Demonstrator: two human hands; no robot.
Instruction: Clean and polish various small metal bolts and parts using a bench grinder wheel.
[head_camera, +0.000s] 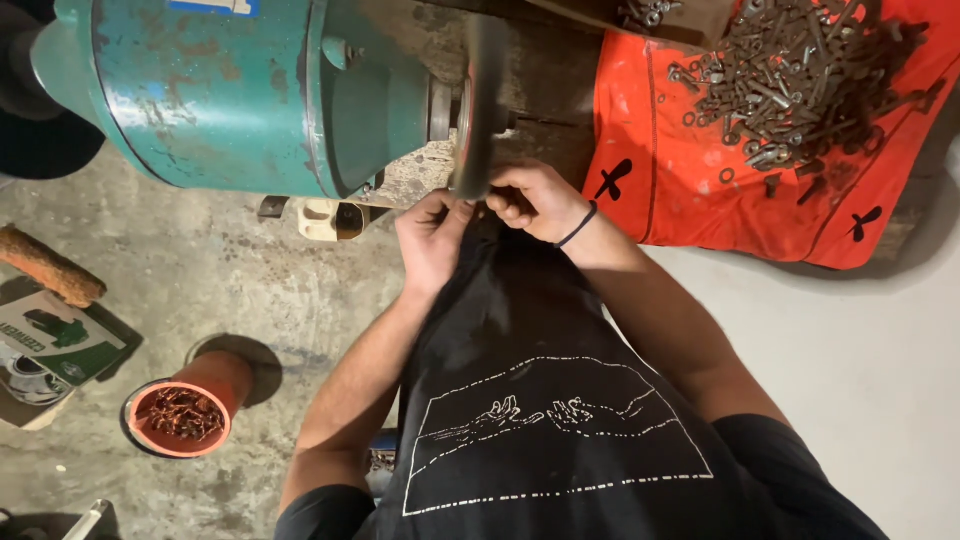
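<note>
My left hand (432, 235) and my right hand (535, 200) meet just under the spinning wheel (478, 100) of a green bench grinder (230, 95). Both have their fingers pinched together on a small part held against the wheel's lower edge; the part itself is hidden between the fingertips. A dark band circles my right wrist. My black shirt with a white line drawing fills the lower middle of the view.
An orange cloth (700, 190) at the upper right carries a heap of rusty bolts and nuts (795, 80). On the concrete floor at the lower left stands an orange pot (185, 410) with rusty pieces inside, beside a printed cardboard box (45, 350) and a rusty rod (50, 268).
</note>
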